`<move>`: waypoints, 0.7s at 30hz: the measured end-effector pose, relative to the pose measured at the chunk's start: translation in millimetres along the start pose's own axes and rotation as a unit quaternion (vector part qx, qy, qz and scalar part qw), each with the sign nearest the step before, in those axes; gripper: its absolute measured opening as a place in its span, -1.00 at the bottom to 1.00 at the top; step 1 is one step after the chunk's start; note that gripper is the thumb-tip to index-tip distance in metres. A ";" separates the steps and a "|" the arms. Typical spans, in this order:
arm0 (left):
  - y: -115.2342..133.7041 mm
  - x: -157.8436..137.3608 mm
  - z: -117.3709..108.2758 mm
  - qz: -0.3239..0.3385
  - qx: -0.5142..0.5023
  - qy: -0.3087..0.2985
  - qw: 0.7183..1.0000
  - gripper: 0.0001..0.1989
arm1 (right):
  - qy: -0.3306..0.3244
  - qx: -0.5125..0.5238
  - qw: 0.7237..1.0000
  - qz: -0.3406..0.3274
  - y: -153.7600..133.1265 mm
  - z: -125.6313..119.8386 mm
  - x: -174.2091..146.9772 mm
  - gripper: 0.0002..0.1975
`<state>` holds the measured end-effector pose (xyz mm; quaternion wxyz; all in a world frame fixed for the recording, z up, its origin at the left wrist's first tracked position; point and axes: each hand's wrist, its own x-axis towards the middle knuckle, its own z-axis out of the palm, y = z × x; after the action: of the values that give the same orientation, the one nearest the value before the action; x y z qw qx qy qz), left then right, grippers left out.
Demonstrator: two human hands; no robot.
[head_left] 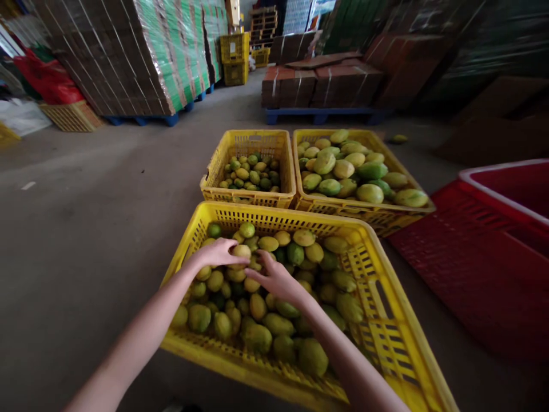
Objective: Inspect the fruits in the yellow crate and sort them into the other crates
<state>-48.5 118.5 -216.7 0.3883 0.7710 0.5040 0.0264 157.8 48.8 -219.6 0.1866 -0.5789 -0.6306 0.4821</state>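
A large yellow crate [377,337] in front of me holds many yellow and green lemons [257,337] of mixed sizes. My left hand [218,252] reaches over its left half, fingers and thumb curved around a yellow lemon [241,251]. Just to the right, my right hand [277,277] hovers palm inward over the fruit, its fingers and thumb apart and nothing visible between them. The fingertips of both hands are close together. Green lemons [295,253] lie beyond my right hand.
Behind stand a yellow crate [209,182] of small lemons and another yellow crate [364,214] heaped with bigger ones. A red bin [463,274] is at right. One loose fruit [399,139] lies on the floor. Pallets of wrapped boxes [171,51] and stacked cartons [317,86] stand farther back.
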 end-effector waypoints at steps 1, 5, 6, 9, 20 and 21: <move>4.6 -0.3 -1.0 0.026 -0.070 -0.003 0.997 -0.54 | 0.004 0.126 0.992 0.008 -1.2 -0.1 1.7 -0.50; 5.8 -0.6 -4.6 0.064 -0.144 0.038 0.987 -0.54 | 0.042 0.453 0.889 0.053 -3.7 -8.1 5.2 -0.66; 1.8 -0.2 -4.4 0.043 -0.077 0.069 0.994 -0.57 | 0.068 0.480 0.872 0.067 -3.5 -10.8 5.6 -0.70; -13.4 4.4 3.3 -0.019 0.163 0.086 0.983 -0.73 | 0.135 0.513 0.839 0.122 -1.7 -17.4 7.1 -0.81; -17.7 25.9 42.7 -0.021 0.229 -0.051 0.972 -0.73 | 0.173 0.550 0.790 0.210 0.5 -24.1 10.3 -0.93; -18.5 26.0 40.0 -0.027 0.218 -0.065 0.973 -0.74 | 0.170 0.547 0.793 0.209 1.0 -24.7 10.4 -0.93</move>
<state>-32.4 119.9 -265.3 0.2432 0.8232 0.4921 -0.1449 175.2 67.8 -212.3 0.4706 -0.5707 -0.0838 0.6677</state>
